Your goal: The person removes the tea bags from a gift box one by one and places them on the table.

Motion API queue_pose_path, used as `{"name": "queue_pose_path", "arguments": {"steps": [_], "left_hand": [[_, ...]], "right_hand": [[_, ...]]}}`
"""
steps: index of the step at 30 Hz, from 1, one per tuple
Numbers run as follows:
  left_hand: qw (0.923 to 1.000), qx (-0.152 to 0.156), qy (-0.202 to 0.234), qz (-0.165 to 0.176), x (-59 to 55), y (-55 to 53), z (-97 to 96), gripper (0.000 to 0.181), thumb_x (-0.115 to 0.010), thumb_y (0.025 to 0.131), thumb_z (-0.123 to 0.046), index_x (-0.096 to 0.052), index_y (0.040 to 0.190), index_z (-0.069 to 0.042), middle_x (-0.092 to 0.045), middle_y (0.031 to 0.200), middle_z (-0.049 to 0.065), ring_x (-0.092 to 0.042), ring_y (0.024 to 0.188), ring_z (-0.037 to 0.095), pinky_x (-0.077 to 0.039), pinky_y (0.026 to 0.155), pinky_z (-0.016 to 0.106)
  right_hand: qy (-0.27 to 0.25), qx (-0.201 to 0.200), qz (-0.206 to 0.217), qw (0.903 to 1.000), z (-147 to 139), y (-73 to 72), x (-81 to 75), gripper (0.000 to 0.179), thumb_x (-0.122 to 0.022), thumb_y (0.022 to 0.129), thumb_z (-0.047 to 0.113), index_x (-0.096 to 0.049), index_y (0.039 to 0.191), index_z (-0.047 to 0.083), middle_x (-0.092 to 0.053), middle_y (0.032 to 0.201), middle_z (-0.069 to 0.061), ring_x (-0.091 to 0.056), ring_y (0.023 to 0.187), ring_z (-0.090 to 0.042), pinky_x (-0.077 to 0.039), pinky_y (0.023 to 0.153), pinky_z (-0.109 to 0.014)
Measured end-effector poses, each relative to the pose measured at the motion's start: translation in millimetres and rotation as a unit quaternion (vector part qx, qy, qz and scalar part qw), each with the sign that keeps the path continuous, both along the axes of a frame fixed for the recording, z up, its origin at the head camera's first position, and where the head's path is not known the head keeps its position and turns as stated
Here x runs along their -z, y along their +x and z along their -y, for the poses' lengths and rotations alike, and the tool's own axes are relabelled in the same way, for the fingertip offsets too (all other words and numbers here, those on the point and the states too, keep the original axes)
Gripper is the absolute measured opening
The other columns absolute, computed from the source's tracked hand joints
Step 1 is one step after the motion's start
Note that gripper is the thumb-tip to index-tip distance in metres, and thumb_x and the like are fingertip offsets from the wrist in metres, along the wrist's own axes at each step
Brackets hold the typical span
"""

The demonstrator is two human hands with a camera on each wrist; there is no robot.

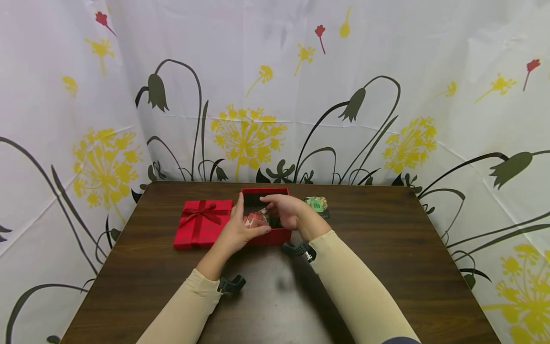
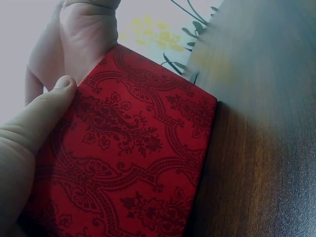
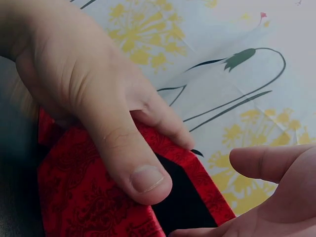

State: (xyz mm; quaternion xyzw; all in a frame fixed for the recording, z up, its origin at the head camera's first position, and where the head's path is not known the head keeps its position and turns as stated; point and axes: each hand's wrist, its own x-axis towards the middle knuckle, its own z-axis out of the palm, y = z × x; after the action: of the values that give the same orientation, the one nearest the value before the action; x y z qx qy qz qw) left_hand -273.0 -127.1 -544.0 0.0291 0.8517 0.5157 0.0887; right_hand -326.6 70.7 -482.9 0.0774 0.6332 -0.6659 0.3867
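Observation:
A red patterned gift box (image 1: 269, 237) stands lidless at the table's back, its inside dark. Inside it lies a reddish, printed, shiny item (image 1: 256, 219), partly covered by the hands. My left hand (image 1: 236, 232) is at the box's left side, fingers pointing up and thumb stretched across near the front rim. My right hand (image 1: 289, 210) reaches over the right side, fingers loosely bent above the opening. In the right wrist view, its thumb (image 3: 140, 173) lies over the box rim, and nothing shows between thumb and fingers.
Left of the box lies a red lid (image 1: 202, 224) with a ribbon bow. To its right sits a small green printed item (image 1: 316, 204) on something dark. The brown wooden table (image 1: 369, 267) meets a flower-printed curtain (image 1: 275, 95) behind.

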Motion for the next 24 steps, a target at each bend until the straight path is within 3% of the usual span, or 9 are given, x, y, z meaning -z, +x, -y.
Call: {"name": "queue_pose_path", "arguments": {"steps": [4, 7, 13, 18, 24], "left_hand": [[1.0, 0.0, 0.0, 0.005, 0.7, 0.7, -0.3, 0.146, -0.091, 0.078, -0.068, 0.014, 0.174, -0.039, 0.003, 0.184, 0.016, -0.011, 0.168, 0.049, -0.025, 0.129, 0.074], [1.0, 0.0, 0.002, 0.005, 0.2, 1.1, -0.4, 0.146, -0.092, 0.078, -0.067, 0.014, 0.174, -0.037, 0.004, 0.184, 0.016, -0.008, 0.169, 0.049, -0.023, 0.129, 0.075], [1.0, 0.0, 0.006, 0.001, -0.5, 0.7, -0.5, 0.142, -0.092, 0.083, -0.058, 0.013, 0.175, -0.035, 0.002, 0.184, 0.016, -0.013, 0.167, 0.051, -0.025, 0.128, 0.074], [0.9999, 0.0, 0.01, -0.004, -0.6, 0.8, -0.3, 0.139, -0.092, 0.086, -0.049, 0.013, 0.175, -0.032, 0.002, 0.184, 0.017, -0.011, 0.168, 0.05, -0.024, 0.128, 0.075], [0.9999, 0.002, 0.01, -0.009, -0.4, 1.2, -0.6, 0.138, -0.092, 0.086, -0.049, 0.013, 0.175, -0.033, 0.0, 0.184, 0.016, -0.013, 0.168, 0.049, -0.025, 0.128, 0.074]], "right_hand": [[0.008, -0.006, -0.007, 0.9999, 1.7, 0.5, 3.1, 0.057, -0.067, 0.104, 0.043, -0.051, 0.132, -0.004, -0.04, 0.163, -0.027, -0.032, 0.157, -0.043, -0.021, 0.134, -0.06], [0.01, -0.01, -0.012, 0.9998, 2.5, 0.7, 3.1, 0.058, -0.068, 0.104, 0.042, -0.053, 0.134, -0.005, -0.043, 0.16, -0.026, -0.034, 0.156, -0.043, -0.026, 0.131, -0.059], [0.016, -0.025, -0.022, 0.9993, 2.7, -0.3, 3.8, 0.074, -0.066, 0.105, 0.043, -0.049, 0.153, -0.009, -0.047, 0.159, -0.025, -0.037, 0.155, -0.042, -0.03, 0.13, -0.057], [0.022, -0.033, -0.029, 0.9988, 3.3, -1.1, 3.8, 0.07, -0.064, 0.106, 0.045, -0.055, 0.152, -0.007, -0.048, 0.161, -0.023, -0.044, 0.15, -0.038, -0.041, 0.119, -0.05], [0.033, -0.048, -0.038, 0.9976, 4.2, -0.5, 2.7, 0.066, -0.063, 0.107, 0.043, -0.057, 0.151, -0.006, -0.051, 0.158, -0.022, -0.049, 0.142, -0.036, -0.045, 0.112, -0.046]]}}
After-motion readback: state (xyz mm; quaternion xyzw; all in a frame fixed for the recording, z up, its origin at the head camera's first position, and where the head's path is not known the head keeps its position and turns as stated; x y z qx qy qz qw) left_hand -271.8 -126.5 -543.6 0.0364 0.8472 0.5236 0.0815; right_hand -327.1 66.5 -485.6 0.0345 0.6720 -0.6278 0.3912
